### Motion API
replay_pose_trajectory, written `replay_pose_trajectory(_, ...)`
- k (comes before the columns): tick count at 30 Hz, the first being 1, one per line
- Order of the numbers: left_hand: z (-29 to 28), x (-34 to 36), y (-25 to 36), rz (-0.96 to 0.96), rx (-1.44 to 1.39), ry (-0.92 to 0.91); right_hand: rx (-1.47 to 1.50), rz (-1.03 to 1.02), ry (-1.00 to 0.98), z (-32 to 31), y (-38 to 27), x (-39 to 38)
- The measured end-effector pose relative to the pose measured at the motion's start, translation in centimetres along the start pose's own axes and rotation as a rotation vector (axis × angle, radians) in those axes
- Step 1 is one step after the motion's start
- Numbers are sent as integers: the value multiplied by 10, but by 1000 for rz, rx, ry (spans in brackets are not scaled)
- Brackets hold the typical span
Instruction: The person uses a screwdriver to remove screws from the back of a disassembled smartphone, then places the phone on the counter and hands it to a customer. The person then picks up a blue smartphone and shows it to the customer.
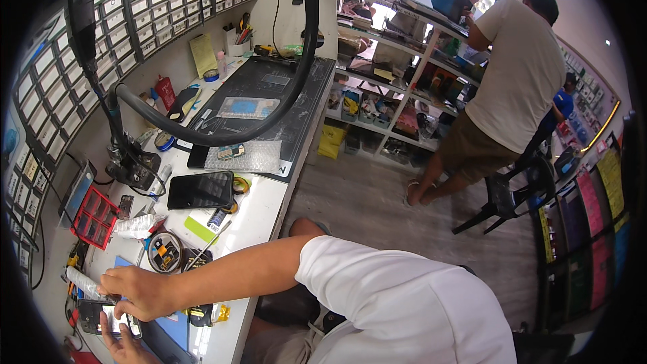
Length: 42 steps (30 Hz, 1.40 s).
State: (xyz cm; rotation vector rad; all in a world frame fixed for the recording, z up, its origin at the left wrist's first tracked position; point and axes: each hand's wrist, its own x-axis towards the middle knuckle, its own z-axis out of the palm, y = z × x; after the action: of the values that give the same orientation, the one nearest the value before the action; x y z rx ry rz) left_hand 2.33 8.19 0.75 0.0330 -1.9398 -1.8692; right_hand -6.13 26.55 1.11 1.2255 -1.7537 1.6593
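On the bench at the lower left lies a phone [89,317] with a dark body and a bright, whitish area. My right hand [140,292] is over its far edge, fingers curled in a pinch; what they hold, if anything, is hidden. From the lower edge my left hand [126,348] reaches up, with outstretched fingers resting on the phone's near side. A blue mat [172,330] lies under and beside my right wrist. Close to the phone lies a whitish tube-like roll [82,282]. My right forearm crosses above the bench edge.
A round tin [164,252] of small parts, a red compartment box [96,216] and a larger black phone [200,191] stand nearby. A thick black hose [222,140] arcs over a dark work mat [296,104]. Behind are shelves, a black chair [509,192] and a standing person [515,61].
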Motion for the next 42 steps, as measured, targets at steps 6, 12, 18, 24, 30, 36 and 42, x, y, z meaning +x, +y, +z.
replay_pose_trajectory(6,2,-3,6,16,67,-5,159,97,49,4,0,-3)
replay_pose_trajectory(12,5,-2,8,1,-1,-21,87,38,51,8,6,-5)
replay_pose_trajectory(18,2,-1,9,-13,9,0,146,56,35,12,11,-6)
replay_pose_trajectory(24,0,-2,11,-47,-20,7,113,15,66,10,6,-7)
replay_pose_trajectory(30,1,-4,13,-65,-25,4,120,47,44,8,3,-7)
replay_pose_trajectory(36,1,-3,9,-49,-68,3,123,37,60,10,4,-7)
replay_pose_trajectory(42,2,-2,11,-84,-63,27,112,41,43,9,3,-7)
